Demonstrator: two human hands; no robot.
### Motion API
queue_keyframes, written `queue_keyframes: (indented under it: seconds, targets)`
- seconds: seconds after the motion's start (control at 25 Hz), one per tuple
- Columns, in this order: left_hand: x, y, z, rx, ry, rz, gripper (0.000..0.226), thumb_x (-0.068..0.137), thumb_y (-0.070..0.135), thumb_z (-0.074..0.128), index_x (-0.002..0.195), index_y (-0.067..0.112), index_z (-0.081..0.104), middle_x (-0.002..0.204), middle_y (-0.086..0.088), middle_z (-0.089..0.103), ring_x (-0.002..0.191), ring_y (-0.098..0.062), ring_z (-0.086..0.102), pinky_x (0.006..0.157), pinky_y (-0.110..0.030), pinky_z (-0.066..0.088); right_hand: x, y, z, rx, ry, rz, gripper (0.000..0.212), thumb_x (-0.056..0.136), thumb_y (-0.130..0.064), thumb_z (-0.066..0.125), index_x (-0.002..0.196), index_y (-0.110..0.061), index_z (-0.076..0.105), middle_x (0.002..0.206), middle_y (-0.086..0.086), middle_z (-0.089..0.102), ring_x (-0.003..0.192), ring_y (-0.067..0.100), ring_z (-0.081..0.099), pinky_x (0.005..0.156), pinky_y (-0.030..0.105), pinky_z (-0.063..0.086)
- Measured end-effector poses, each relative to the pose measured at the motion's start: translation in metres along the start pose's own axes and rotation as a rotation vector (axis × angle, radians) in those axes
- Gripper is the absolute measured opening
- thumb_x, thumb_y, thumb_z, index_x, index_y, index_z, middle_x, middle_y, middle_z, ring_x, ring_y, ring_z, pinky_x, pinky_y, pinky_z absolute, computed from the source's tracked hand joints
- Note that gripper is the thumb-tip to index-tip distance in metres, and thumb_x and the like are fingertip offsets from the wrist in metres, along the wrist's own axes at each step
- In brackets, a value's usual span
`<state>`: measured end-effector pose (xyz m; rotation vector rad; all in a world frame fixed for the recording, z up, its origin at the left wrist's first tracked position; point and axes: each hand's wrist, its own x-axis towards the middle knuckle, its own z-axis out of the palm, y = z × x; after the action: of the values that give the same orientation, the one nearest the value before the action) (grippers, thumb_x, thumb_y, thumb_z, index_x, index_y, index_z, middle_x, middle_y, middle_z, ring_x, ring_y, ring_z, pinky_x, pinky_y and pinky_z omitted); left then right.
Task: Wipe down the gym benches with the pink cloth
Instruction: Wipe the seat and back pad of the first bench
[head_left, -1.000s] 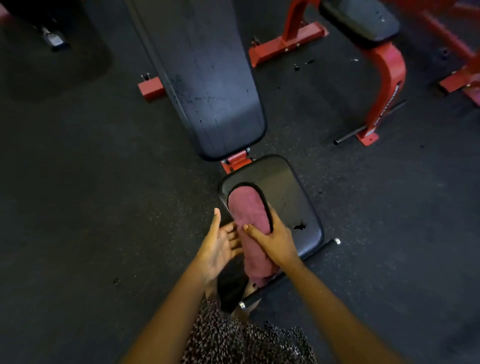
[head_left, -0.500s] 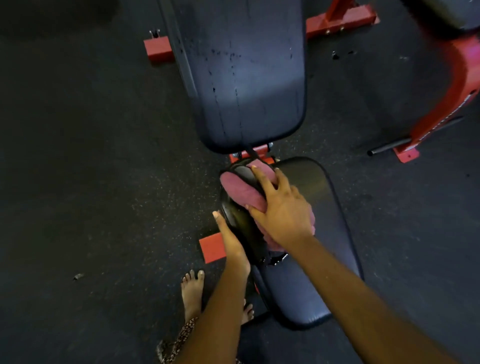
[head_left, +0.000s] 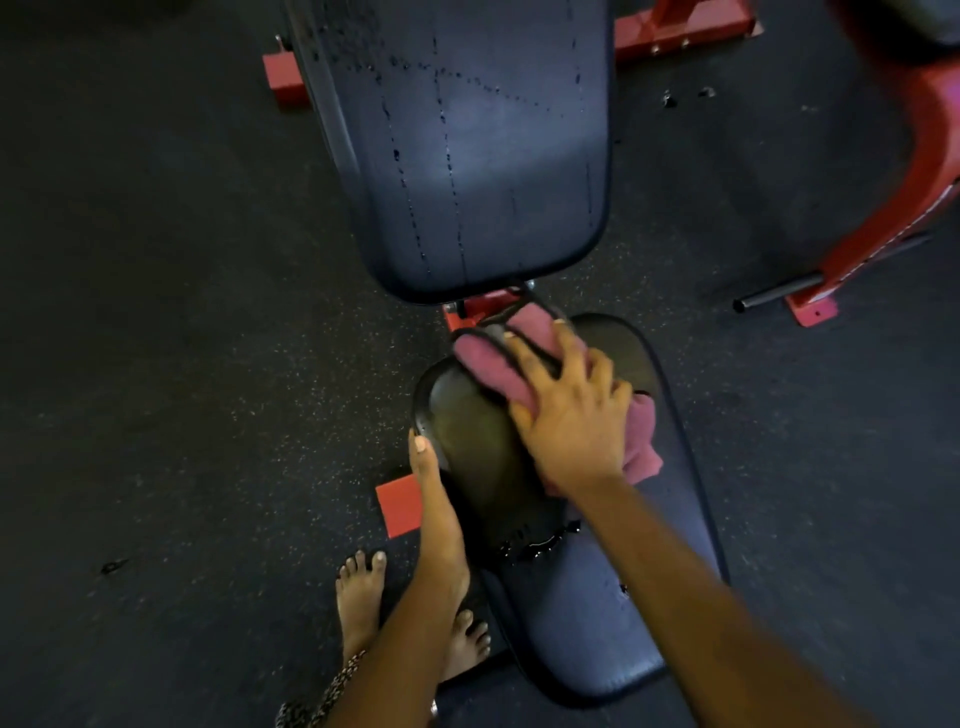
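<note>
The big back pad (head_left: 467, 156) could be missed, and at the far end of the seat worktop (head_left: 587, 613) the pink cloth (head_left: 485, 361), pressed flat under the spread right grip (head_left: 571, 421), could be pushed off the end, while the straight left grip (head_left: 434, 499) is rested along the side.

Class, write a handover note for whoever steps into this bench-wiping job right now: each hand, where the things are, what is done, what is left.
Right hand: flat, fingers spread, pressing the pink cloth onto the far end of the seat pad.
Left hand: lies along the seat pad's left edge; its fingers are hidden, so the grip is unclear.
Done: the seat pad is being wiped; how much of it is finished cannot be told.
Left: the rest of the seat pad, then the speckled back pad, which the cloth is not touching.
</note>
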<state>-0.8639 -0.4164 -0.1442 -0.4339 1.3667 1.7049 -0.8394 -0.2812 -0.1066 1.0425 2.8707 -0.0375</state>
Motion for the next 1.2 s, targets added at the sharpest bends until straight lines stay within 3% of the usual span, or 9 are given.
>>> queue_keyframes:
  seconds: [0.2, 0.36, 0.48, 0.56, 0.68, 0.8, 0.96, 1.08, 1.2]
  targets:
    - [0.001, -0.002, -0.005, 0.078, -0.013, -0.004, 0.088, 0.065, 0.083, 0.05, 0.14, 0.039, 0.035, 0.142, 0.01, 0.046, 0.128, -0.012, 0.045, 0.109, -0.04, 0.035, 0.007, 0.075, -0.006, 0.054, -0.073, 0.318, 0.06, 0.091, -0.047, 0.044, 0.144, -0.043, 0.018, 0.152, 0.009, 0.019, 0.125, 0.041, 0.032, 0.093, 0.054, 0.036]
    - [0.002, 0.001, -0.012, 0.144, -0.028, -0.006, 0.098, 0.059, 0.087, 0.051, 0.142, 0.042, 0.026, 0.149, 0.01, 0.035, 0.133, -0.013, 0.039, 0.111, -0.044, 0.031, -0.002, 0.066, -0.005, 0.074, -0.065, 0.363, 0.059, 0.092, -0.051, 0.04, 0.145, -0.041, 0.017, 0.152, 0.01, 0.018, 0.126, 0.041, 0.031, 0.095, 0.053, 0.034]
    - [-0.01, 0.009, -0.013, 0.237, -0.054, -0.017, 0.103, 0.056, 0.09, 0.048, 0.143, 0.041, 0.025, 0.151, 0.009, 0.031, 0.137, -0.013, 0.032, 0.113, -0.045, 0.027, -0.027, 0.044, 0.001, 0.101, 0.008, 0.304, 0.057, 0.09, -0.051, 0.045, 0.143, -0.041, 0.026, 0.149, 0.011, 0.029, 0.119, 0.042, 0.039, 0.088, 0.052, 0.038]
    - [-0.032, 0.019, -0.012, 0.377, -0.008, 0.111, 0.096, 0.066, 0.082, 0.045, 0.146, 0.034, 0.022, 0.154, 0.007, 0.022, 0.14, -0.011, 0.025, 0.115, -0.036, 0.022, -0.062, 0.02, 0.005, 0.112, 0.073, 0.252, 0.059, 0.085, -0.05, 0.05, 0.14, -0.042, 0.032, 0.143, 0.012, 0.039, 0.109, 0.041, 0.047, 0.08, 0.05, 0.043]
    - [-0.057, 0.034, -0.012, 0.622, -0.08, 0.323, 0.077, 0.08, 0.058, 0.034, 0.148, 0.028, 0.013, 0.156, 0.004, 0.009, 0.142, -0.01, 0.014, 0.113, -0.029, 0.018, -0.123, -0.023, 0.009, 0.087, 0.064, 0.202, 0.069, 0.078, -0.048, 0.056, 0.141, -0.041, 0.03, 0.143, 0.011, 0.04, 0.109, 0.039, 0.049, 0.078, 0.049, 0.045]
    - [-0.052, 0.045, -0.021, 0.874, -0.175, 0.453, 0.076, 0.086, 0.062, 0.037, 0.148, 0.025, 0.014, 0.156, 0.0, 0.007, 0.144, -0.014, 0.011, 0.117, -0.034, 0.016, -0.175, -0.051, 0.014, 0.092, 0.017, 0.162, 0.068, 0.077, -0.05, 0.045, 0.142, -0.043, 0.026, 0.145, 0.007, 0.035, 0.115, 0.035, 0.042, 0.082, 0.051, 0.046]
    - [-0.033, 0.043, -0.01, 1.228, -0.342, 0.692, 0.078, 0.082, 0.064, 0.025, 0.147, 0.022, 0.017, 0.157, -0.002, 0.011, 0.145, -0.014, 0.002, 0.117, -0.037, -0.001, -0.194, -0.036, 0.017, 0.083, 0.026, 0.137, 0.066, 0.075, -0.052, 0.043, 0.139, -0.045, 0.03, 0.146, 0.003, 0.037, 0.115, 0.032, 0.043, 0.083, 0.049, 0.045]
    - [-0.027, 0.027, 0.007, 1.393, -0.489, 0.807, 0.08, 0.083, 0.067, 0.021, 0.147, 0.02, 0.019, 0.157, -0.003, 0.014, 0.146, -0.019, 0.002, 0.116, -0.038, -0.003, -0.196, 0.016, 0.016, 0.083, 0.001, 0.349, 0.07, 0.074, -0.051, 0.051, 0.14, -0.046, 0.028, 0.148, 0.002, 0.03, 0.115, 0.034, 0.044, 0.081, 0.047, 0.043]
    - [-0.022, 0.005, 0.027, 1.61, -0.57, 0.933, 0.074, 0.086, 0.062, 0.02, 0.147, 0.019, 0.021, 0.156, -0.005, 0.017, 0.145, -0.022, 0.004, 0.116, -0.045, -0.001, -0.199, 0.076, 0.015, 0.143, 0.009, 0.654, 0.065, 0.078, -0.048, 0.044, 0.141, -0.044, 0.027, 0.147, 0.007, 0.032, 0.115, 0.039, 0.043, 0.083, 0.049, 0.042]
